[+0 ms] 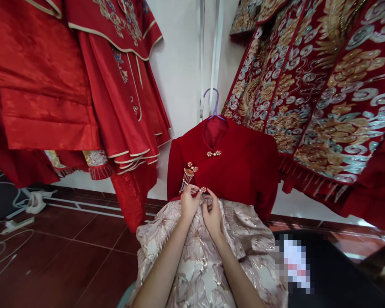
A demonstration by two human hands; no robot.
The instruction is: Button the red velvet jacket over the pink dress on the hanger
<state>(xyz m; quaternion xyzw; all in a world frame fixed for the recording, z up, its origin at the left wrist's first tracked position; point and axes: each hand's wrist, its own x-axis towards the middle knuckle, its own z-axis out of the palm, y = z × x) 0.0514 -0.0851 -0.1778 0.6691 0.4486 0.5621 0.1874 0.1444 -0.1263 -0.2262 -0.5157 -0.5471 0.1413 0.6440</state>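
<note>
A dark red velvet jacket [234, 167] hangs on a purple hanger [215, 105], its lower edge resting on the floral skirt fabric [192, 256] over a lap. At its lower front, my left hand [190, 201] pinches one side of a small beaded flower button [203, 189]. My right hand [212, 209] closes on the button's other side, fingers bent. Just left of the hands sits a fan-shaped brooch [188, 174] with hanging beads. A matching flower clasp [214, 153] lies fastened below the collar.
Red embroidered garments [115, 85] hang at the left, and a heavily embroidered gown [324, 98] at the right. White cables [9, 244] and pale shoes [37, 202] are by the rack's metal bar [90, 207]. A black object [333, 273] stands at lower right.
</note>
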